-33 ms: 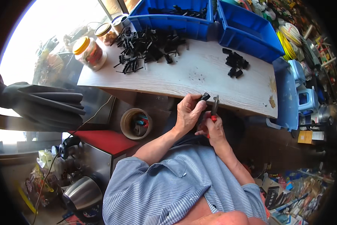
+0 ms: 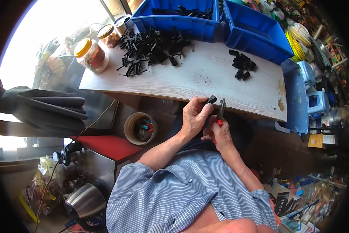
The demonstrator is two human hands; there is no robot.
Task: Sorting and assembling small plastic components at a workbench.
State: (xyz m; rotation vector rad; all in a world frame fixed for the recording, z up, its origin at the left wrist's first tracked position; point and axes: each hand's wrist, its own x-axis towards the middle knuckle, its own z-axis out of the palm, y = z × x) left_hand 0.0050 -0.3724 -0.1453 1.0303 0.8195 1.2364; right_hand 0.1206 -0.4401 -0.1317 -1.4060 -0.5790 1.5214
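Just off the front edge of the table, my left hand [image 2: 194, 115] pinches a small black plastic part [image 2: 211, 99] between thumb and fingers. My right hand [image 2: 220, 134] is closed round the red handles of a pair of pliers [image 2: 220, 113], whose metal jaws point up toward the table. The jaws are beside the black part and seem apart from it. Farther back on the table lie a large tangled heap of black plastic parts [image 2: 151, 46] at the left and a smaller pile of black pieces [image 2: 242, 64] at the right.
Two blue bins [image 2: 176, 24] [image 2: 256, 40] line the table's back; the left one holds black parts. Jars [image 2: 92, 56] stand at the table's left end. Below the front edge is a round bucket [image 2: 129, 130] with scraps. Beside it stands a red-topped cabinet [image 2: 104, 145].
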